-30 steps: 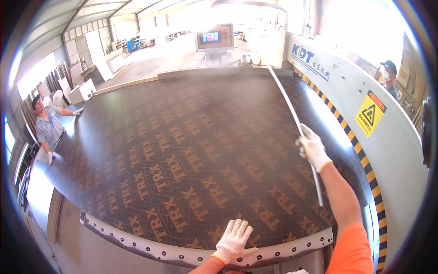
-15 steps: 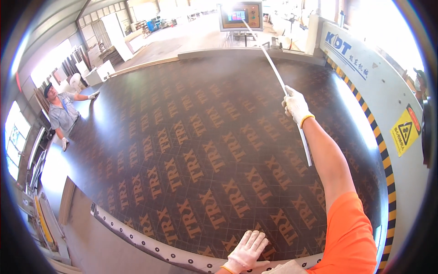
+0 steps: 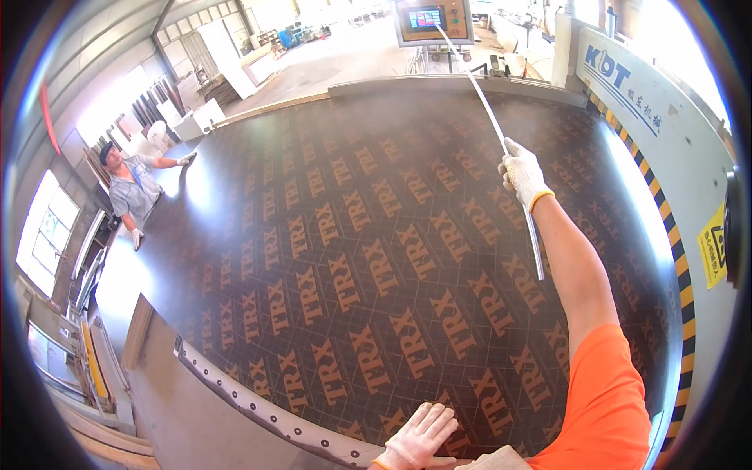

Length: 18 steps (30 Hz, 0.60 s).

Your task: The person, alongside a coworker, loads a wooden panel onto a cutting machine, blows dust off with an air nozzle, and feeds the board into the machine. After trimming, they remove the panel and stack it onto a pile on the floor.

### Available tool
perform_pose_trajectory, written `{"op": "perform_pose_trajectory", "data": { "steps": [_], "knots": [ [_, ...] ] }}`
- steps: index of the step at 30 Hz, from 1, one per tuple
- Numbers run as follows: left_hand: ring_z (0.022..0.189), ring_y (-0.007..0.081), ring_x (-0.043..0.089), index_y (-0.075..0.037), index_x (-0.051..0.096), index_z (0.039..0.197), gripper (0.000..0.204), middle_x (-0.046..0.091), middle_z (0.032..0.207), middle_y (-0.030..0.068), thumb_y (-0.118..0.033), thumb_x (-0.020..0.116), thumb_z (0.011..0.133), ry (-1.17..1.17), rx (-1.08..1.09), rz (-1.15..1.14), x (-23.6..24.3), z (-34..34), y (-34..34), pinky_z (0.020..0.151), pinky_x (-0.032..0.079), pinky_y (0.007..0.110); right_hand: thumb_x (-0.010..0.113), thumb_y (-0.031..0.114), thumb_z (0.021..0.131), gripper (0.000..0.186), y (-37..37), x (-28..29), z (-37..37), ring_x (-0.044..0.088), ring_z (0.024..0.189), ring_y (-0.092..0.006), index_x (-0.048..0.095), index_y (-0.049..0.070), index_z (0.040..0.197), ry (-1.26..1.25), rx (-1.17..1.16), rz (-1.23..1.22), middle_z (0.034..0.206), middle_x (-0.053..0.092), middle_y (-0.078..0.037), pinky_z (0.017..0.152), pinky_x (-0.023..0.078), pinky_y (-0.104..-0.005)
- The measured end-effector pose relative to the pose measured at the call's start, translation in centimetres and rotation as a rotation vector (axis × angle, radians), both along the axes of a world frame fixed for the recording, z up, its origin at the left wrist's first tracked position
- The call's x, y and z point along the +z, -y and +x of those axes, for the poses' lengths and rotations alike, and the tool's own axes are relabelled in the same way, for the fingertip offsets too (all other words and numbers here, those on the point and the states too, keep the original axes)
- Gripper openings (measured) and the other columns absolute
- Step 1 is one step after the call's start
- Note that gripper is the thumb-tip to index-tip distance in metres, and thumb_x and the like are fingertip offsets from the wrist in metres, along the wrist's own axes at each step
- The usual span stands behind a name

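My right hand (image 3: pixel 523 172), in a white glove with a yellow cuff, is closed round a long thin pale stick (image 3: pixel 484 95). The arm is stretched out over a large dark board (image 3: pixel 352 305) printed with rows of brown lettering. In this view the stick's far tip meets the lit screen (image 3: pixel 423 19) of a control panel (image 3: pixel 460 31); whether it touches cannot be told. Its near end sticks out behind my fist, above the board. My left hand (image 3: pixel 423 435), also gloved, lies with fingers stretched out on the board near its front edge.
At the board's left edge a co-worker (image 3: pixel 133 188) in a grey shirt and dark cap has both gloved hands on it. A pale machine beam (image 3: pixel 650 102) with a black-and-yellow striped edge runs along the right. A strip with round holes (image 3: pixel 251 407) borders the front.
The view has turned slightly left, so the surroundings sit further right. My right hand keeps its grip on the stick, and my left hand stays on the board.
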<state>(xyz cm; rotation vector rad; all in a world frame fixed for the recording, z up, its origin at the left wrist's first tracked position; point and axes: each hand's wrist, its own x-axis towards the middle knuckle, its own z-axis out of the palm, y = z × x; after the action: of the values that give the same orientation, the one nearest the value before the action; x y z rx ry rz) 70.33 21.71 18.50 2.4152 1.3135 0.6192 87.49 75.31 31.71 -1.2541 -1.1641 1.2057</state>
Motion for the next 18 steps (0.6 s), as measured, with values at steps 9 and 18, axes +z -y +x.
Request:
{"op": "perform_pose_trajectory", "data": {
  "steps": [9, 18],
  "knots": [
    [0.143, 0.0509, 0.051, 0.004, 0.064, 0.138, 0.093, 0.059, 0.149, 0.0288, -0.057, 0.088, 0.072, -0.008, 0.001, -0.001, 0.1, 0.2, 0.3, 0.124, 0.035, 0.066, 0.050, 0.002, 0.104, 0.059, 2.5, -1.0, 2.8, 0.049, 0.054, -0.0103, 0.052, 0.015, 0.162, 0.025, -0.035, -0.031, 0.081, 0.062, -0.003, 0.048, 0.042, -0.0288],
    [0.144, 0.0508, 0.050, 0.004, 0.063, 0.140, 0.095, 0.058, 0.149, 0.0289, -0.058, 0.087, 0.073, -0.027, -0.011, -0.015, -0.3, 0.0, 0.2, 0.125, 0.034, 0.066, 0.049, 0.002, 0.105, 0.058, 0.1, -1.0, 1.2, 0.048, 0.053, -0.0107, 0.053, 0.015, 0.162, 0.089, -0.013, 0.007, 0.081, 0.063, -0.004, 0.048, 0.042, -0.0293]
  ]
}}
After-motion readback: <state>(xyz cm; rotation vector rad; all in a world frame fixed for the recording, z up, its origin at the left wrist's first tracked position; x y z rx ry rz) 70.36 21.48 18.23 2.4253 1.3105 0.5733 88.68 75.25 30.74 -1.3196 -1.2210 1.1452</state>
